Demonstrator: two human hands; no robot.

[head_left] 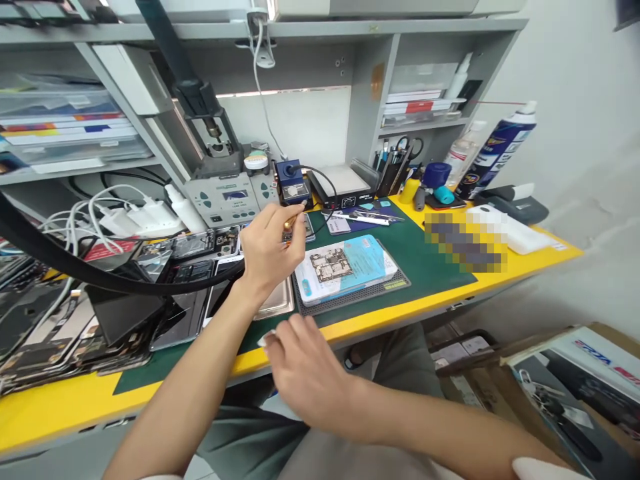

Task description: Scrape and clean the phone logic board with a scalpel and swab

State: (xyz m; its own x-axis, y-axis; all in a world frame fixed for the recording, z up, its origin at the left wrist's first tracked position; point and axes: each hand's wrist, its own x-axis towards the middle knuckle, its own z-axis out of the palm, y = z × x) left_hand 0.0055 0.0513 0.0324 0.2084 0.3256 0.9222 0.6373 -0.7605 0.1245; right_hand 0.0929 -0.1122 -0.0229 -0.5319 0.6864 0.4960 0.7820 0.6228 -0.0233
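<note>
My left hand (275, 243) is closed over the middle of the bench, its fingertips pinching a small tool with a brass-coloured part (289, 225). Most of that tool is hidden by the hand. A thick black hose (150, 285) runs from the left edge up to this hand; I cannot tell whether it joins the tool. Lower down, in front of the bench edge, my right hand (310, 373) is curled around a small white piece (265, 339), perhaps tissue. Beyond the hands, a blue and white flat box (367, 260) with a circuit board picture lies on a grey perforated mat (403, 283).
Stacked phone parts (120, 307) fill the left side. Behind stand a grey rework station (233, 200), a blue soldering-iron holder (293, 180) and a black heating plate (347, 200). Tweezers (365, 219) lie near it. A spray can (500, 153) and white case (507, 230) are at right.
</note>
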